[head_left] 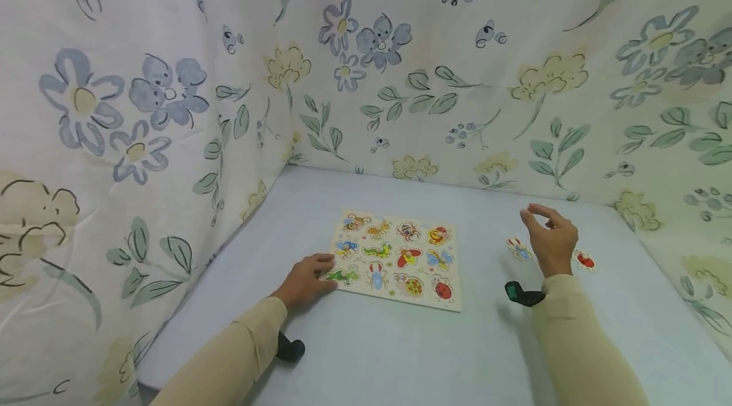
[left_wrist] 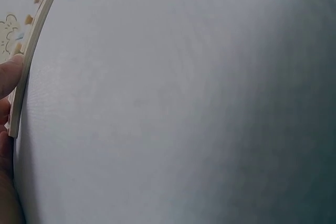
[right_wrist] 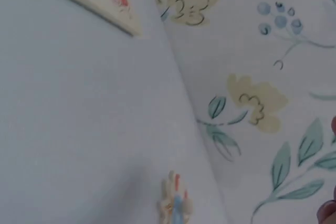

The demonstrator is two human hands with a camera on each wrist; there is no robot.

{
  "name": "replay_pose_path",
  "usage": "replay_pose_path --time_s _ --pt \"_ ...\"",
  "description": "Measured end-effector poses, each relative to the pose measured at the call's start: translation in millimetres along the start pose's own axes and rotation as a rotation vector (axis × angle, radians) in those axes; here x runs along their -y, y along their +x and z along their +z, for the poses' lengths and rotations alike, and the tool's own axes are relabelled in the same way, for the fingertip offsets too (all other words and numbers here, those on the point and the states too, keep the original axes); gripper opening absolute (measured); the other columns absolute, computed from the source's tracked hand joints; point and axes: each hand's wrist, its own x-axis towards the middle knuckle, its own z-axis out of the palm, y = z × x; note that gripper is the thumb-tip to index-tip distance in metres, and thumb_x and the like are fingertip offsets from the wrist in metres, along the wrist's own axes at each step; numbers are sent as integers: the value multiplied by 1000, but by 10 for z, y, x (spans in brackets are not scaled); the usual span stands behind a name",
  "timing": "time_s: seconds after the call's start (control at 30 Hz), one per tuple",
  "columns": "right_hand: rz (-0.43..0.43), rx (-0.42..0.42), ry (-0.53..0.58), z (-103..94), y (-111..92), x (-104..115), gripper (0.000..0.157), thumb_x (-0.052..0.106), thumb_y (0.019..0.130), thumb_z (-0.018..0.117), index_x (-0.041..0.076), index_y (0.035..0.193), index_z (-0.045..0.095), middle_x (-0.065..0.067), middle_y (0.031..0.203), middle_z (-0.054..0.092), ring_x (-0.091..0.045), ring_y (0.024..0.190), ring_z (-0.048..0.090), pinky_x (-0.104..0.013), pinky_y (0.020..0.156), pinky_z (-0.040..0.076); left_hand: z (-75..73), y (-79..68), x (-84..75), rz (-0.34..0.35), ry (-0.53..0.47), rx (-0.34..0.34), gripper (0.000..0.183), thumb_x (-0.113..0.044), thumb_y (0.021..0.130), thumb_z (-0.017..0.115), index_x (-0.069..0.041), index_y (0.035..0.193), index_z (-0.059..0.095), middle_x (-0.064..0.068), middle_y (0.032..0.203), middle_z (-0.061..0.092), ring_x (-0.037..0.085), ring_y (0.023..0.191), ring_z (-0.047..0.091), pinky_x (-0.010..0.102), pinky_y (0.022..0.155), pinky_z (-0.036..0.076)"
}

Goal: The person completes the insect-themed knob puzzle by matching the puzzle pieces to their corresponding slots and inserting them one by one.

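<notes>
A wooden insect puzzle board (head_left: pixel 366 258) lies on the table, with colourful bug pictures in rows. My left hand (head_left: pixel 307 279) holds its left edge; in the left wrist view the thumb (left_wrist: pixel 11 74) lies on the board's rim (left_wrist: pixel 31 56) with the other fingers lower at the side. My right hand (head_left: pixel 551 241) hovers over the table right of the board, fingers bent, thumb and fingertips apart, with nothing visible between them. Close by it lie a stag beetle piece (head_left: pixel 519 249), also low in the right wrist view, and a ladybug piece (head_left: pixel 584 260).
A pale cloth covers the table (head_left: pixel 366 355). Floral curtains (head_left: pixel 400 126) stand at the back and along both sides. Each wrist wears a black strap device, the right one (head_left: pixel 523 293) jutting inward and the left one (head_left: pixel 290 349) below the forearm.
</notes>
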Motion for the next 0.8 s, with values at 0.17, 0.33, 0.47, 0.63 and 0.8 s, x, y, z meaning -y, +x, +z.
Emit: replay_pose_path --time_s 0.17,0.33,0.47,0.63,0.8 --pt "105 73 3 -26 7 -280 44 41 87 70 12 120 70 3 107 63 -11 87 37 -31 68 29 -5 -6 20 6 -2 -4 55 -23 81 80 -4 129 61 4 140 50 32 134 35 48 109 27" --pt "156 147 -38 -31 -3 -438 49 44 87 70 10 123 68 1 110 61 -14 84 38 -31 63 33 11 -21 30 -2 -1 1 55 -23 80 80 -4 128 61 4 140 50 32 135 35 49 109 28" --pt "181 195 -101 -31 -14 -581 51 46 89 66 9 124 67 -7 124 60 -19 96 43 -33 72 36 22 -18 34 7 2 6 56 -25 80 80 -5 129 61 2 141 49 32 135 35 49 109 28" --pt "204 264 -162 -27 -15 -750 49 42 93 62 5 125 65 -17 137 52 -35 126 42 -51 100 34 7 -24 15 2 -10 2 56 -23 80 80 -4 129 61 3 140 50 32 135 35 50 109 28" --pt "241 300 -208 -17 11 -839 50 42 93 60 3 125 65 -21 139 48 -43 134 32 -60 106 25 11 -23 7 -4 1 1 56 -24 81 79 -5 130 60 3 140 49 32 135 35 50 109 28"
